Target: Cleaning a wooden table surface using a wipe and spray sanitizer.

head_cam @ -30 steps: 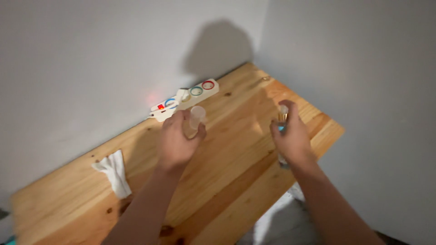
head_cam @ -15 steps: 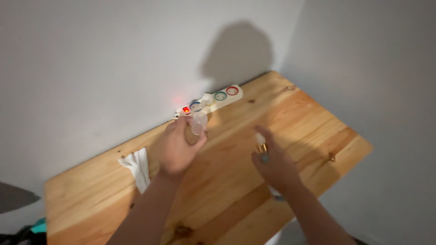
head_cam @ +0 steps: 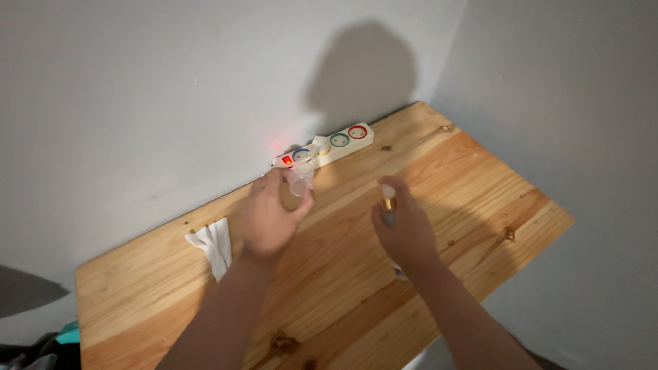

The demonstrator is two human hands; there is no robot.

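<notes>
Fingers of our left hand (head_cam: 269, 218) pinch a small clear plastic cap (head_cam: 299, 181) near the white power strip (head_cam: 330, 143); our right hand (head_cam: 404, 229) grips a gold-collared spray bottle (head_cam: 388, 197) over open pine tabletop (head_cam: 480, 185), well inside its edges.

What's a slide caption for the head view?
Left hand holds clear cap, right hand grips small bottle over wooden table.
</notes>
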